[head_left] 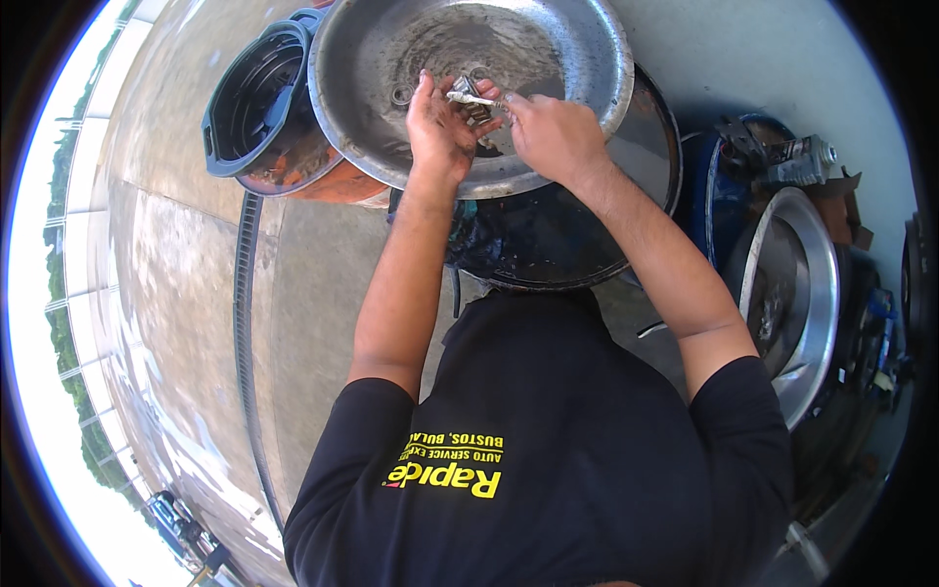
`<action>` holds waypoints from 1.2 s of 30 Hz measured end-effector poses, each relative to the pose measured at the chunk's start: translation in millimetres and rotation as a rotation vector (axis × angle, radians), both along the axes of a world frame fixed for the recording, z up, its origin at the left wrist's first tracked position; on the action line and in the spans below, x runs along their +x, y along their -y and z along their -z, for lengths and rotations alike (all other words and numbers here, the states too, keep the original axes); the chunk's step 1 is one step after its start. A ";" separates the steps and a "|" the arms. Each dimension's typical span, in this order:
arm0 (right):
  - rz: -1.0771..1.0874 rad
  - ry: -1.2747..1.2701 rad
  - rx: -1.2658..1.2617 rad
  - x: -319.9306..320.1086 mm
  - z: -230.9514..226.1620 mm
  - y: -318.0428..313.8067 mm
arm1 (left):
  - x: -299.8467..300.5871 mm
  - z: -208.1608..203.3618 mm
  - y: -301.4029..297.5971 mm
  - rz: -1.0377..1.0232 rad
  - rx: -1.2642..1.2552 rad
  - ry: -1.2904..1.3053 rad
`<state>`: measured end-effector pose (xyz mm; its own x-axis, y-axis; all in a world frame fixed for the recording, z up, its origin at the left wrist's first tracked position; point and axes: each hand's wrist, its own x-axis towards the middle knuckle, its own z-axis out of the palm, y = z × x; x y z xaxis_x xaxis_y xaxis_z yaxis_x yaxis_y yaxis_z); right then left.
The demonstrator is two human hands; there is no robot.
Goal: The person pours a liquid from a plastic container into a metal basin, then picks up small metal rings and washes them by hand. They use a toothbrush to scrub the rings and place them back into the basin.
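Over a wide metal basin (pixel 337 108) with murky grey liquid, both my hands work close together. My left hand (pixel 440 132) is palm up, its fingers curled around a small silvery metal part (pixel 478 114) whose exact kind is too small to tell. From the right, my right hand (pixel 553 135) pinches a slim brush like a toothbrush (pixel 471 98), its pale head lying against the metal part. Round metal rings (pixel 402 95) sit in the basin beside my left fingers.
The basin rests on a dark drum (pixel 548 254). At the left, a black drain pan (pixel 256 98) sits on an orange drum (pixel 308 181). Another metal basin (pixel 822 284) stands at the right, near a blue drum (pixel 699 186). A floor grate (pixel 245 293) runs along the left.
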<state>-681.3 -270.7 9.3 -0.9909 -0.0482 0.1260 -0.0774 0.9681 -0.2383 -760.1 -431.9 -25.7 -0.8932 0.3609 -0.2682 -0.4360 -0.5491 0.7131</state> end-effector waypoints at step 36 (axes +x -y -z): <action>0.045 -0.127 -0.163 7.5 35.4 -4.3 | -14.2 18.2 -7.3 -0.175 -0.104 0.175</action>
<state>-673.8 -266.4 -26.1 -0.9671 0.0269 0.2529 -0.0746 0.9206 -0.3833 -774.3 -424.7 -43.9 -0.8761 0.1680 -0.4518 -0.4629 -0.5549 0.6912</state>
